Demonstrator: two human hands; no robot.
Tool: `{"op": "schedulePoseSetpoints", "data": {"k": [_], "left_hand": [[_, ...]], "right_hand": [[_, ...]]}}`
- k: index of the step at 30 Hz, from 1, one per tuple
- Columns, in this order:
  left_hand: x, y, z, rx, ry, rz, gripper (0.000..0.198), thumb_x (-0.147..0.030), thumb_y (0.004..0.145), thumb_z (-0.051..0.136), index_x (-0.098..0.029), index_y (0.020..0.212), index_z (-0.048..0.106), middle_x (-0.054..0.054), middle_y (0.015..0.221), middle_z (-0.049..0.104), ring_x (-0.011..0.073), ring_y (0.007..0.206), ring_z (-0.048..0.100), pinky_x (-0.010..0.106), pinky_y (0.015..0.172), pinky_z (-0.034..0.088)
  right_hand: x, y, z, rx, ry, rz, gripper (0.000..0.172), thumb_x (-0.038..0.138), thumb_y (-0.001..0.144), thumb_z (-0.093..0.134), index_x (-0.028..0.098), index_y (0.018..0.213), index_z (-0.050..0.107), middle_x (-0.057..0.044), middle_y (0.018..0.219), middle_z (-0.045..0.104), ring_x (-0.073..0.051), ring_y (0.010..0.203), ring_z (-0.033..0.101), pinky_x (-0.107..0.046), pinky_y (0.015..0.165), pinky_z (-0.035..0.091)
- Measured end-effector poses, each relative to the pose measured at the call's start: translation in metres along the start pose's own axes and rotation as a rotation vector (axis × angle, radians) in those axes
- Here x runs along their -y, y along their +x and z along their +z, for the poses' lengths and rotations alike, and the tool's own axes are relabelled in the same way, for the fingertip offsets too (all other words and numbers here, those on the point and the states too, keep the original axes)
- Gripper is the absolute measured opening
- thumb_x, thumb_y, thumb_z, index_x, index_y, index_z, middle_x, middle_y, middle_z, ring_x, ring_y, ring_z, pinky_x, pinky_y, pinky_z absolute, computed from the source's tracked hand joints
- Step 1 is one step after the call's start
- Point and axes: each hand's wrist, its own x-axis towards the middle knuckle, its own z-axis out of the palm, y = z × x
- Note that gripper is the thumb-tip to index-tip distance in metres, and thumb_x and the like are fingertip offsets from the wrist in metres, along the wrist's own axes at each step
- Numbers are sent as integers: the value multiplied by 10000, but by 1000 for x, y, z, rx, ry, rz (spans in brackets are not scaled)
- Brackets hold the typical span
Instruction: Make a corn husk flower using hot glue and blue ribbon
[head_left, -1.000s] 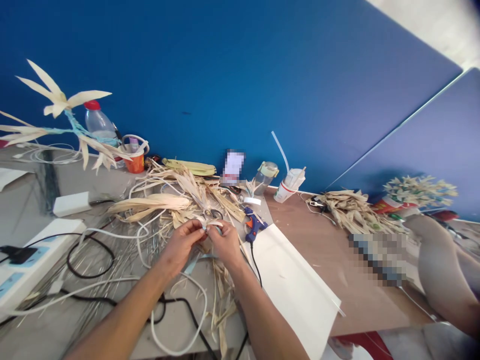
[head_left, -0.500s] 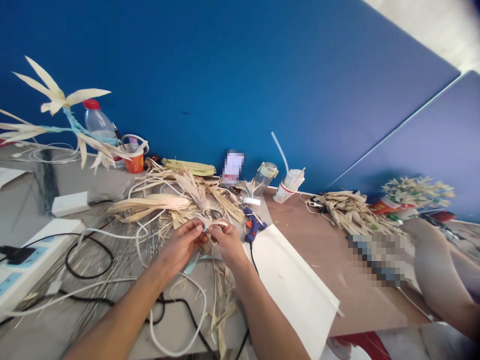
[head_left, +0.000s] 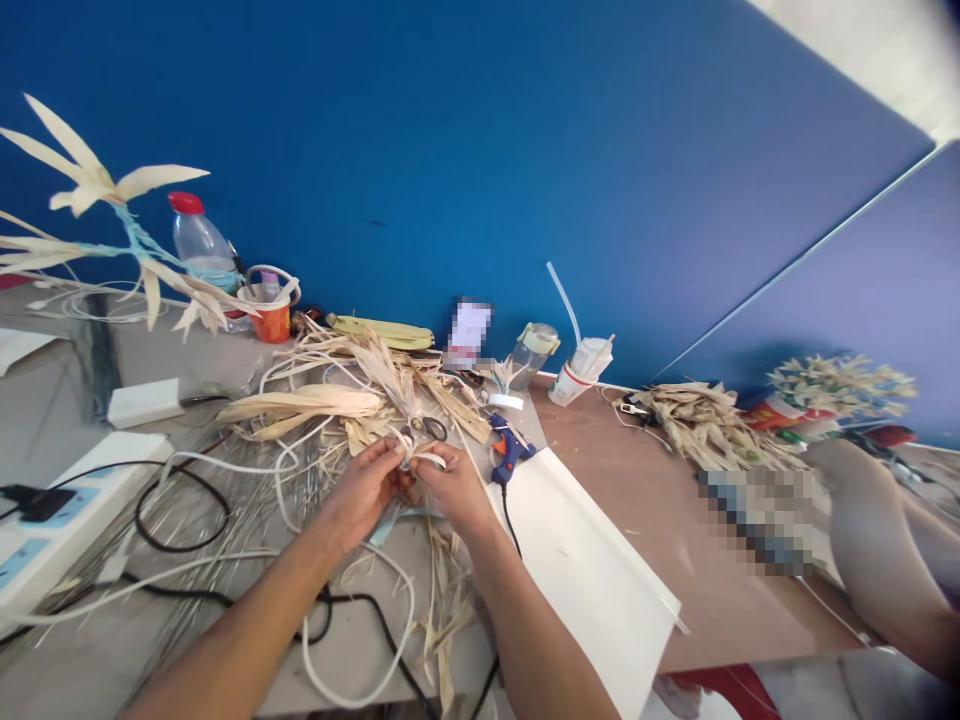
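Note:
My left hand and my right hand meet over the table, fingertips pinched close together. Between them is a small pale piece that looks like corn husk. A narrow whitish strip curves out from my right fingers; its material is not clear. Just beyond my fingertips lie scissors with dark handles, partly covered by dried corn husks. To the right of my right hand rests a blue glue gun.
On the left are a power strip, tangled white and black cables and thin wires. A husk flower branch leans from an orange cup. White board lies at right. Another person's arm is at far right.
The whitish strip by my right fingers now shows more, curving outward. My hands stay together in nearly the same place; the view has shifted slightly.

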Motion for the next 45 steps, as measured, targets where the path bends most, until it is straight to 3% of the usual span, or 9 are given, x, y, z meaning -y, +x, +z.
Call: {"op": "schedulePoseSetpoints", "data": {"k": [11,20,26,32,38,45], "left_hand": [[-3,-3,4,2,-16,-31,252,-294,633,803,-152,757,637,-6,634,625,101,524,554,219,525,467],[-1,0,-3,-36,165,30,280,-288,551,843,-147,703,654,-14,628,618,94,575,555,193,566,446],[3,2,-4,-83,146,42,291,-284,524,851,-137,698,670,-5,623,633,102,582,554,213,589,451],[5,3,-4,-41,100,-2,280,-247,537,845,-123,734,688,13,655,653,105,589,565,212,583,452],[3,4,0,-51,44,74,255,-228,539,845,-130,710,682,-1,646,649,90,597,562,189,608,461],[1,3,3,-106,-17,71,228,-194,544,836,-135,688,671,-1,641,649,102,594,561,205,602,462]], "right_hand": [[4,3,-5,-61,56,-4,46,201,610,620,167,592,595,59,508,508,-82,489,408,-221,522,347],[4,4,-7,-51,-178,-100,61,201,640,567,181,613,617,22,600,603,-133,602,522,-249,618,418],[6,0,-2,-200,-389,-100,108,216,680,535,189,646,634,4,647,655,-175,654,590,-278,647,449],[5,-2,0,-220,-459,-92,147,208,711,524,198,696,670,-1,694,689,-183,694,624,-286,680,461],[7,-3,1,-128,-354,-154,158,196,727,524,180,738,681,-10,731,697,-168,719,623,-272,713,476],[7,-7,3,-55,-339,-180,129,194,723,556,173,751,681,-12,724,672,-148,654,586,-244,623,455]]}}
